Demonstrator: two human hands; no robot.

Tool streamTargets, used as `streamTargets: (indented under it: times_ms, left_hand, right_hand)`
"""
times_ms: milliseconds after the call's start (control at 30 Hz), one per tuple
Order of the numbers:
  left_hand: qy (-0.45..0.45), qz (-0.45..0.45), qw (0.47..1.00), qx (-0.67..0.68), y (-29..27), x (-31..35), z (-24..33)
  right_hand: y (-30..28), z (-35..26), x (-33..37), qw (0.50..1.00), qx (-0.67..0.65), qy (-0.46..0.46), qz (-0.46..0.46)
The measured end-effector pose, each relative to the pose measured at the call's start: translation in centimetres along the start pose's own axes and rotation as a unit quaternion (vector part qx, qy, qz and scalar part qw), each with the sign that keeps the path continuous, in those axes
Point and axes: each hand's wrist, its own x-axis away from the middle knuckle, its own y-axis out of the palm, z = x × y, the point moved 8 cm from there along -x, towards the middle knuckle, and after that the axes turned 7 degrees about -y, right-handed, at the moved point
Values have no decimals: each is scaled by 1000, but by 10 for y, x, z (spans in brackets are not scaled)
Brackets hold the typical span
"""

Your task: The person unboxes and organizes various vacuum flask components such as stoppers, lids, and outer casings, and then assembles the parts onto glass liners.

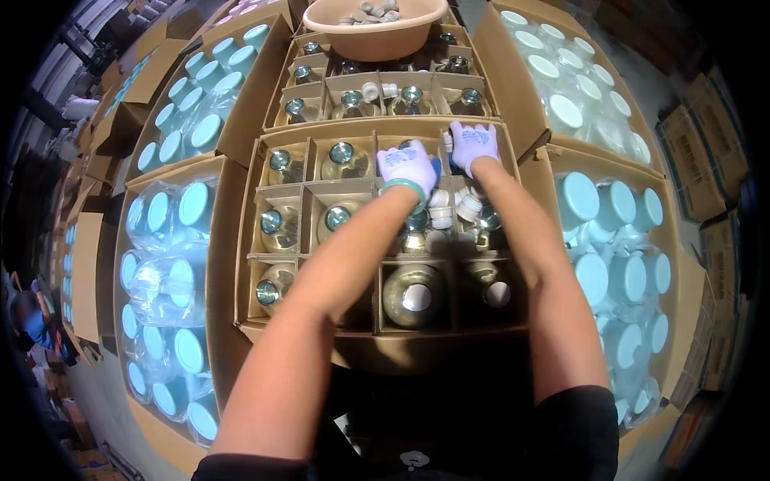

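A divided cardboard carton (pixel 261 317) lies before me with clear glass bottles (pixel 347 160), one to a compartment. My left hand (pixel 407 168), in a white glove with a blue palm, is closed over a bottle top in the back row. My right hand (pixel 474 146), gloved alike, is closed with fingers bent down into the back right compartment. Its fingertips and whatever they hold are hidden. A white cap shows just left of it. Loose white caps (pixel 440 210) lie in a pile among the bottles below my hands. Two front bottles have white tops (pixel 418 297).
Behind stands another divided carton (pixel 377 124) of bottles, with a peach basin (pixel 375 40) of white caps on it. Open cartons of turquoise-lidded containers flank me at left (pixel 191 350) and right (pixel 624 345). Stacked boxes (pixel 706 152) stand farther right. A person (pixel 46 325) is far left.
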Motion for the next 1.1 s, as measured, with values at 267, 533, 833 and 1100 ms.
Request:
streamTargets:
  times_ms: [267,533,833,1100]
  left_hand:
    - [-109,-112,982,102,35,-21,-17]
    - [-3,110,885,453,-7,0,-76]
    - [47,71,925,371,-37,-64,-193]
    - [38,89,964,246,-25,-66,-188]
  right_hand:
    - [-12,6,-3,980,-145,57,119]
    - [-19,-37,-16,974,-194,-113,-6]
    - [9,-100,-27,991,-111,-75,3]
    - [-55,-88,56,982,-176,-67,27]
